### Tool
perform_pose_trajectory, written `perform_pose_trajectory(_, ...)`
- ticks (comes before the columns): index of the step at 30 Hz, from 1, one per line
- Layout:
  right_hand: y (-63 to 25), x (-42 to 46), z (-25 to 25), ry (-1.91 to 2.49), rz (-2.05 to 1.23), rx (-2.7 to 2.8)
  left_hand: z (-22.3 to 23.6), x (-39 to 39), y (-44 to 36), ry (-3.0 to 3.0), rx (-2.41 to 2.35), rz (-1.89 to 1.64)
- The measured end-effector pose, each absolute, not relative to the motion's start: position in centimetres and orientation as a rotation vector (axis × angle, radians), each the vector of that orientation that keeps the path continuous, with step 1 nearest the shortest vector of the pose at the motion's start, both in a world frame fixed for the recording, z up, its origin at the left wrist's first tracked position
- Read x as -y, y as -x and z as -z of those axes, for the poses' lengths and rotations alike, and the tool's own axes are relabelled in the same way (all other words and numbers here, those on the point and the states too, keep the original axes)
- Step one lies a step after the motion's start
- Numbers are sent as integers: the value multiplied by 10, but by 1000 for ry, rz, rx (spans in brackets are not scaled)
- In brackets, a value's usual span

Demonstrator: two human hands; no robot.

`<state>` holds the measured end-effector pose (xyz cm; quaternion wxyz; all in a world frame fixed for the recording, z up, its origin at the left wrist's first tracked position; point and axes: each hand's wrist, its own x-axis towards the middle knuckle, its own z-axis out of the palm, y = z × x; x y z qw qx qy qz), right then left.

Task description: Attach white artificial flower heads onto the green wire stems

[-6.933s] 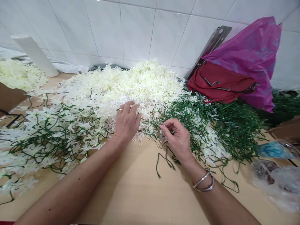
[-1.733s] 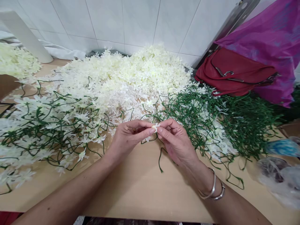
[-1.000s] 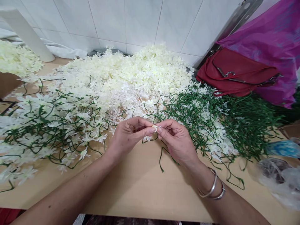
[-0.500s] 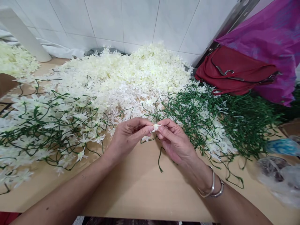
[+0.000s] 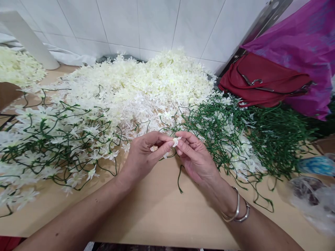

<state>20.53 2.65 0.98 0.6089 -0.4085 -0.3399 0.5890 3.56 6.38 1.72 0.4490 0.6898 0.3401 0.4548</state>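
Between my fingertips, above the near middle of the table, is a small white artificial flower. My left hand pinches it from the left with thumb and forefinger. From the other side, my right hand grips it between thumb and fingers; two bangles circle that wrist. A green plastic stem hangs down by the right hand, and its upper end is hidden behind the fingers. Beyond the hands lies a big heap of loose cream-white petals.
Flowers on green stems spread over the left. Bare green stems pile up on the right, below a red handbag and a purple plastic bag. A white roll stands at the back left by the tiled wall.
The white flower has turned slightly between my fingertips, so more of its petals show. Both hands stay nearly in place; the whole view has shifted a little.
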Motion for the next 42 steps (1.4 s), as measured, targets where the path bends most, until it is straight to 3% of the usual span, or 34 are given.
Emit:
perform_pose_trajectory(8, -210, -25, -6, 1033, -1185, 1027, -18, -66, -31, -1948, -884, -1129)
perform_pose_trajectory(17, -201, -27, -12, 996, -1336, 791, -12, -65, -34, -2226, -788, -1252)
perform_pose_trajectory(24, -200, -25, -9, 980, -1352, 830, -19, -66, -34, -1815, -822, -1182)
perform_pose_trajectory(30, -202, -24, -4, 1015, -1317, 902, -20, -72, -30, -1508, -627, -915)
perform_pose_trajectory(37, -205, -22, -6, 1019, -940, 1199, -19, -72, -31, -1366, -743, -1049)
perform_pose_trajectory(42, -204, -19, -9, 1084, -873, 1237, -18, -70, -31, -1534, -714, -1048)
